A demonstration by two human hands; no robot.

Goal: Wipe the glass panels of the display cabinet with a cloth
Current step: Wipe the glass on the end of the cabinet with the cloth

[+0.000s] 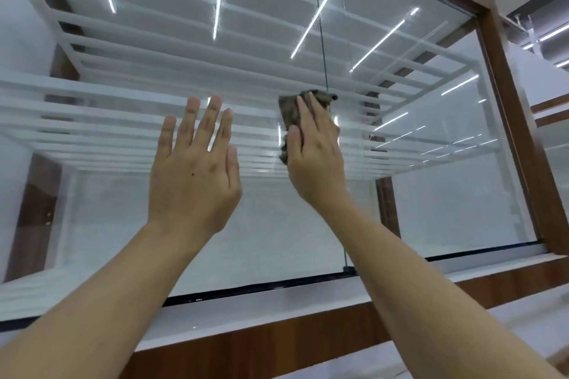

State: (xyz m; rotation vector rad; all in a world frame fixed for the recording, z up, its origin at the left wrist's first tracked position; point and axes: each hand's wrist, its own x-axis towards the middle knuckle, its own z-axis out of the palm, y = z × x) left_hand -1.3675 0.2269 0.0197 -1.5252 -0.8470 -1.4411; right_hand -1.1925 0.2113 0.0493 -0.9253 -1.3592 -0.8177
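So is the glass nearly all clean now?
Not yet. No panel plainly looks finished. Right now the right hand presses the cloth by the seam, while the left hand lies flat on the left panel. Still left: the hazy smears lower down that panel.
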